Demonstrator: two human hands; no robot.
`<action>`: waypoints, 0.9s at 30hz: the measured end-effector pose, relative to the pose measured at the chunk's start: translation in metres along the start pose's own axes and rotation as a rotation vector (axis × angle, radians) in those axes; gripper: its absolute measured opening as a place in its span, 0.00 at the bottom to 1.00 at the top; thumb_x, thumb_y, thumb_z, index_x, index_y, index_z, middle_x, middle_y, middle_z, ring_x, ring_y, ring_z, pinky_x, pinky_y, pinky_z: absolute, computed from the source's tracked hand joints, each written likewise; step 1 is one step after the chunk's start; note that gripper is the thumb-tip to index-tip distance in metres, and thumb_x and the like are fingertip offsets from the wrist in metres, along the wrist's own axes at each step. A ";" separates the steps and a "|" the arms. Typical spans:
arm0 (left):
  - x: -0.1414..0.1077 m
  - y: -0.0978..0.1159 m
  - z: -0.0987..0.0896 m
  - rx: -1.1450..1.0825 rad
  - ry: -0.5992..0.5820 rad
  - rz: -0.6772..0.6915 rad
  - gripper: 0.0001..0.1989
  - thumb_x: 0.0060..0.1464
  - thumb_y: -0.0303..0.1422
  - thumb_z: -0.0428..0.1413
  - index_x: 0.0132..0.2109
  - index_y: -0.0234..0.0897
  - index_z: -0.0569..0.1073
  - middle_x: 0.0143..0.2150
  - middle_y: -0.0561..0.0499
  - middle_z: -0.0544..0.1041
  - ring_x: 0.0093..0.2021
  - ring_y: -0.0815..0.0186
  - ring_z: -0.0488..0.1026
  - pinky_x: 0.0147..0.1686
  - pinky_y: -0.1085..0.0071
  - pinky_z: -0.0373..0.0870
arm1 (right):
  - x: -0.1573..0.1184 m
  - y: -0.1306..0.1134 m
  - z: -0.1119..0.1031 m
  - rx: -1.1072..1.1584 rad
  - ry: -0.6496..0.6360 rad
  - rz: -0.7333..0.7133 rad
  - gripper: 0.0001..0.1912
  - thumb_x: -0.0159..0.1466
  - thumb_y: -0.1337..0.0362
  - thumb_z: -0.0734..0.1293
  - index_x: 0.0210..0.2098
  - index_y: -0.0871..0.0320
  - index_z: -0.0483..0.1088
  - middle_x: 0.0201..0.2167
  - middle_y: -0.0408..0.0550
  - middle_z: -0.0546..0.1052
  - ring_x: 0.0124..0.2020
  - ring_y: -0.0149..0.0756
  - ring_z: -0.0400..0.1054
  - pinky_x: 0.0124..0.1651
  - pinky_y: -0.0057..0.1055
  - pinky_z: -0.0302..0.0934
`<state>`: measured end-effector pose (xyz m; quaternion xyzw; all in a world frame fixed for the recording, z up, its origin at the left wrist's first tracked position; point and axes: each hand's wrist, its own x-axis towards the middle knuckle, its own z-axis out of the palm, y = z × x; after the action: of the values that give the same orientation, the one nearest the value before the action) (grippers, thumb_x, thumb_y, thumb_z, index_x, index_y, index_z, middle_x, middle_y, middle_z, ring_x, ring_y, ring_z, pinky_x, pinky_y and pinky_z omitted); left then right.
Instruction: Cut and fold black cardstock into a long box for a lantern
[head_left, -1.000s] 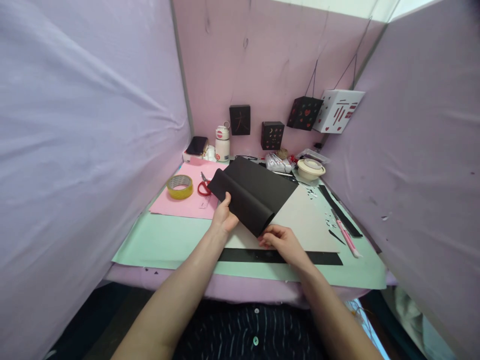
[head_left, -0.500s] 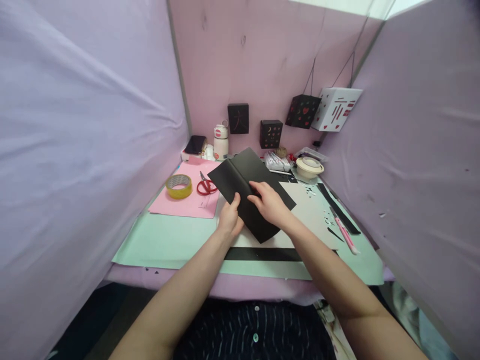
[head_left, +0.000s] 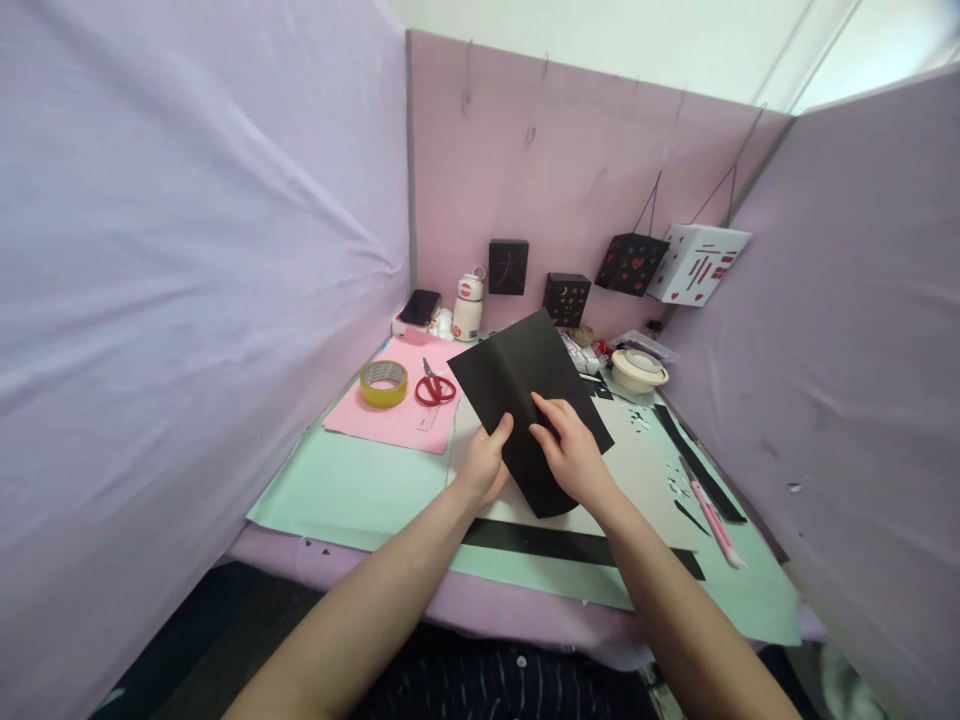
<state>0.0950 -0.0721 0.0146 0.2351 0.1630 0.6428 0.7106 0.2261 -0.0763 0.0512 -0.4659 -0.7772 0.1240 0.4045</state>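
Observation:
A sheet of black card (head_left: pixel 529 365) is held tilted above the table, with a soft crease across its middle. My left hand (head_left: pixel 486 462) grips its lower left edge, thumb on top and fingers mostly hidden underneath. Bent over the sheet from the right, my right hand (head_left: pixel 571 452) has its thumb and index fingertips at the crease, a little apart from each other; its other fingers are curled and partly hidden. Beneath the sheet lies a pale board (head_left: pixel 645 500). A black strip (head_left: pixel 540 540) runs along the board's near edge.
Left, on pink paper (head_left: pixel 360 425), are yellow tape (head_left: pixel 384 385) and red-handled scissors (head_left: pixel 435 385). A pink craft knife (head_left: pixel 712 520), another black strip (head_left: pixel 697 460) and paper scraps lie right. Behind stand a bottle (head_left: pixel 468 310) and a cream bowl (head_left: pixel 637 372); decorated boxes (head_left: pixel 697 265) hang above.
The whole scene has shifted lower and rightward in view as the camera tilted up. The black card looks flatter, its crease less raised. Both hands stay on it.

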 end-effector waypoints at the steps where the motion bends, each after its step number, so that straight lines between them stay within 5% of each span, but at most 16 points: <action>1: -0.001 -0.001 0.001 0.015 0.008 0.032 0.20 0.52 0.34 0.64 0.52 0.36 0.75 0.56 0.44 0.75 0.61 0.55 0.66 0.64 0.58 0.57 | -0.002 -0.002 0.000 0.021 0.023 -0.003 0.22 0.66 0.64 0.60 0.59 0.53 0.65 0.48 0.51 0.71 0.49 0.41 0.68 0.52 0.38 0.63; 10: -0.007 -0.003 0.002 0.114 -0.106 0.120 0.21 0.50 0.38 0.65 0.51 0.37 0.76 0.53 0.44 0.77 0.57 0.53 0.70 0.62 0.54 0.58 | -0.016 -0.009 -0.004 0.167 0.200 -0.012 0.18 0.64 0.64 0.64 0.54 0.51 0.69 0.48 0.49 0.72 0.50 0.40 0.67 0.50 0.38 0.64; 27: -0.009 -0.006 -0.002 0.217 -0.152 0.143 0.18 0.51 0.36 0.64 0.49 0.35 0.78 0.50 0.43 0.78 0.53 0.53 0.73 0.59 0.55 0.62 | -0.025 -0.009 -0.008 0.081 0.220 -0.032 0.18 0.66 0.62 0.62 0.56 0.50 0.68 0.45 0.50 0.69 0.47 0.41 0.67 0.49 0.39 0.65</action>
<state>0.0977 -0.0808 0.0095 0.3698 0.1601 0.6507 0.6436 0.2324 -0.1030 0.0491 -0.4475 -0.7298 0.0971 0.5077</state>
